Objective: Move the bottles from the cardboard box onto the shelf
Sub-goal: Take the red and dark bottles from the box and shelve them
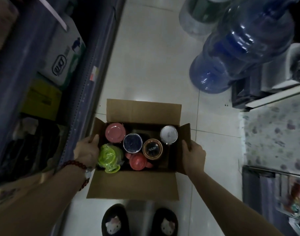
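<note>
Pale floor tiles [154, 68] run between dim shelving, and the cardboard box [134, 186] sits on them, flaps open. I see my left hand [86, 150] gripping its left side flap and my right hand [194, 153] gripping the right one, fingers curled over the edges. Between the hands stand six bottles, caps up; the green-lidded bottle [109, 158] is nearest my left hand. They look rigid, slick in wrap; I'd grasp each below the lid. The shelf [88, 92] lies beyond my left hand.

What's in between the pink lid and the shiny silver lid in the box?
In the head view, a dark gap of the cardboard box separates the pink lid from the silver lid; the dark blue lid sits just below that line.
</note>
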Motion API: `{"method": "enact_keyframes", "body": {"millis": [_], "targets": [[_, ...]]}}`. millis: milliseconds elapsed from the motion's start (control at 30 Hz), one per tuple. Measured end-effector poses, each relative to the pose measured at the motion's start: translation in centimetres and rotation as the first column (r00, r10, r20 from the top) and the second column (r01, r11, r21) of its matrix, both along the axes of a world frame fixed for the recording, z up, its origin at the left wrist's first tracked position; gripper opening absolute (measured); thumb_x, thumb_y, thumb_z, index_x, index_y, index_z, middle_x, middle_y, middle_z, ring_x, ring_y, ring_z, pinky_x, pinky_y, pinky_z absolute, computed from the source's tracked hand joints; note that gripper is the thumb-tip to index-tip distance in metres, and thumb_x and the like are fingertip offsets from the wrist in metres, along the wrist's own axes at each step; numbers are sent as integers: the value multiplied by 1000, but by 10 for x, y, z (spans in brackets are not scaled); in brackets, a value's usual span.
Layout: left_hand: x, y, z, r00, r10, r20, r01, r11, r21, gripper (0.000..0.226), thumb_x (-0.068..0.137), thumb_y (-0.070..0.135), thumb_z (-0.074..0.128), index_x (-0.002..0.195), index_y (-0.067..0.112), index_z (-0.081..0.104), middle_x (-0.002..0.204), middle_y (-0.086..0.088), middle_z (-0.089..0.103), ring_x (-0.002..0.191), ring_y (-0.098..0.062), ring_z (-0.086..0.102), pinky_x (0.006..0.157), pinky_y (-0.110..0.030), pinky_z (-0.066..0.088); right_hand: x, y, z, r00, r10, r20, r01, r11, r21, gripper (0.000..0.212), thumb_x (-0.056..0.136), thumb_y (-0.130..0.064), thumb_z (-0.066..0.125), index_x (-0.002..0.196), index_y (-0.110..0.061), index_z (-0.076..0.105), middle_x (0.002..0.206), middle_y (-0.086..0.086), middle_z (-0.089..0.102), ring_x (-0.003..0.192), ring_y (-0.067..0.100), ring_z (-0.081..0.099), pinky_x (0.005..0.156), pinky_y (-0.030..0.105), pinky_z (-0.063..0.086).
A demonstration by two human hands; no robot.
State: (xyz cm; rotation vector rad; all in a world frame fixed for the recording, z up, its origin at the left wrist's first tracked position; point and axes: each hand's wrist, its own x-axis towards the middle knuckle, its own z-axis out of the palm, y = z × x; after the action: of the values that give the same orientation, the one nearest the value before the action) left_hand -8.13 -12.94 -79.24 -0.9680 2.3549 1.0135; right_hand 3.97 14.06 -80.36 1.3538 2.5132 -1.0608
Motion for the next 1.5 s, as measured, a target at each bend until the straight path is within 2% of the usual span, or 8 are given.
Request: {"method": "enact_keyframes", "body": {"millis": [333, 500, 800, 1000, 1133, 1267, 1333, 1500], "targets": [[-3, -8, -45, 994, -100, -53, 98, 995, -30, 42, 92, 37, 55, 125, 11, 61, 125, -18, 61, 116, -37, 55, 94, -39, 43, 8, -11, -56, 996, -78, -38, 78, 997, -3, 25, 96, -32, 47, 88, -16, 64, 69, -5, 58, 65, 14, 59, 55, 20, 41], [-8, -15, -49, 985, -164, -46, 159, 984, -85, 40, 93, 38, 52, 121, 12, 63, 115, -20, 65, 106, -38, 58, 78, -36, 40, 5, -6, -52, 998, -38, -45, 39, 999, 19, 25, 95, -30, 49, 98, -13, 67, 79, 1, 63, 70, 14, 53, 58, 20, 36], [-18, -3, 22, 934, -352, -60, 342, 930, -137, 48, 91, 28, 55, 134, 8, 48, 131, -20, 56, 121, -39, 50, 98, -40, 40, -4, -6, 17, 995, -4, 101, 13, 996, -92, 38, 91, -24, 56, 125, -9, 51, 116, 15, 62, 106, 31, 59, 81, 29, 41], [-19, 10, 71, 903, -406, -141, 405, 914, -32, 38, 86, 36, 61, 119, 17, 57, 115, -12, 65, 103, -29, 60, 86, -30, 41, -23, -23, 72, 985, 136, -103, -144, 987, -77, 31, 93, -33, 55, 118, -15, 55, 110, 5, 63, 94, 16, 57, 66, 13, 38], [-9, 11, 52, 864, -442, -242, 481, 867, 131, 36, 81, 40, 67, 112, 24, 59, 112, -1, 65, 104, -19, 61, 90, -32, 46, -29, -58, 68, 960, 30, -277, -118, 944, -309, 33, 92, -36, 57, 123, -29, 50, 123, -6, 58, 110, 8, 55, 86, 14, 46], [-7, 11, 5, 775, -532, -341, 601, 786, 141, 40, 84, 44, 62, 122, 36, 54, 124, 10, 55, 112, -9, 52, 90, -20, 39, -33, -94, 25, 917, 77, -390, -216, 920, -326, 41, 92, -34, 56, 132, -30, 47, 129, -13, 54, 119, -2, 48, 99, 21, 43], [-5, 12, -18, 749, -566, -344, 640, 752, 156, 42, 87, 48, 54, 127, 37, 52, 138, 9, 47, 124, -10, 45, 103, -30, 39, -32, -108, 2, 901, 112, -419, -266, 906, -329, 44, 93, -34, 54, 136, -26, 45, 136, -10, 49, 127, 1, 43, 106, 26, 39], [1, 12, -49, 687, -659, -306, 708, 702, 78, 52, 92, 55, 39, 141, 40, 34, 154, 17, 22, 136, 7, 7, 111, -27, 10, -35, -117, -37, 909, 243, -339, -319, 928, -190, 56, 92, -50, 45, 143, -29, 35, 157, -7, 23, 145, 8, 14, 117, 33, 20]]}}
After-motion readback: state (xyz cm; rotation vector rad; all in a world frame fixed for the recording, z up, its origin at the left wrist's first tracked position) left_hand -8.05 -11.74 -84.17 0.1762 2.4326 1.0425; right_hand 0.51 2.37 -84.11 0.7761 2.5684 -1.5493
